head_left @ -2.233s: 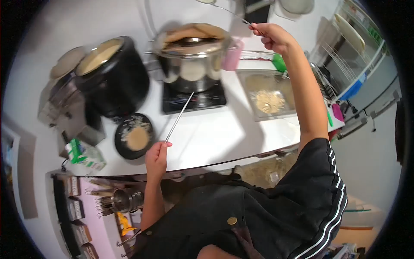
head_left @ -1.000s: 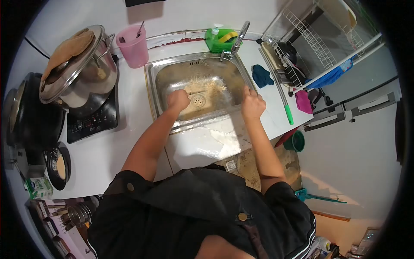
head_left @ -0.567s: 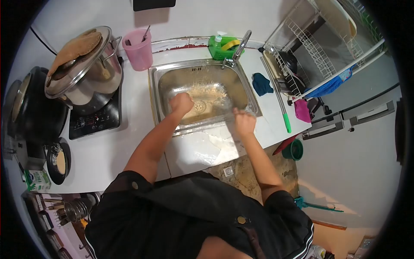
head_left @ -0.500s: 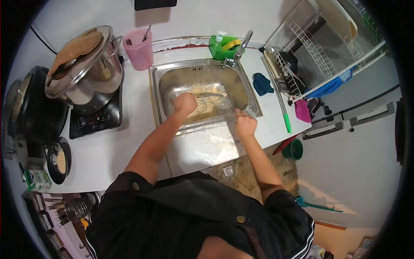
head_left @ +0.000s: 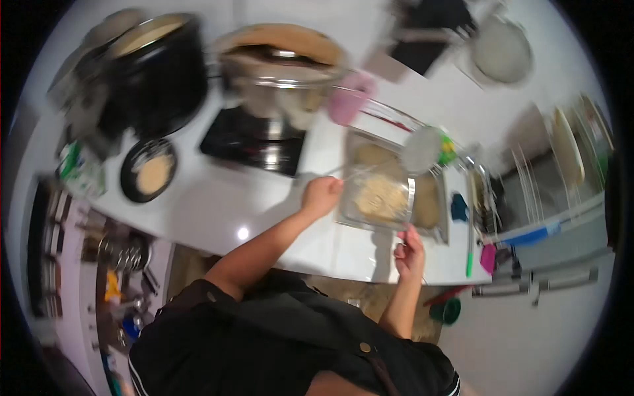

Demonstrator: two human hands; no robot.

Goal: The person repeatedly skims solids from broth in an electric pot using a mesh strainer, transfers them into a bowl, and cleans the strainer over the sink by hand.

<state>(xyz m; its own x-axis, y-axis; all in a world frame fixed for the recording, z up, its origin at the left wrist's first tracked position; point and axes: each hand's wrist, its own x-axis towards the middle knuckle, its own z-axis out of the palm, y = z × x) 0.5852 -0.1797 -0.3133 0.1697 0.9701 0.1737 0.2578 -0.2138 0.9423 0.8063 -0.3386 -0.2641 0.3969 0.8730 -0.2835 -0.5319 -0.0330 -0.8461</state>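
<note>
My left hand [head_left: 322, 197] is closed in a fist over the counter, by the sink's left edge. A faint thin streak runs from it over the basin, too blurred to name. At the sink's front edge, the fingers of my right hand [head_left: 409, 254] are closed around the lower end of a slim, pale handle. It appears to lead up to a round grey head, making a ladle-like utensil [head_left: 421, 152], smeared by motion. Below is the steel sink [head_left: 444, 224], with pale, wet-looking matter on its bottom. A green soap holder [head_left: 448, 150] is partly covered by the utensil's head.
Left of the sink, a large lidded steel pot [head_left: 281, 99] stands on a black induction cooker [head_left: 251, 142]. Further left are a black pot [head_left: 162, 86] and a black dish [head_left: 132, 188]. A pink cup [head_left: 350, 99] stands behind; a dish rack [head_left: 528, 191] is at right.
My view has swung left. Both hands have come up from the sink; the left is now over the counter beside it. The round-headed utensil now shows raised above my right hand.
</note>
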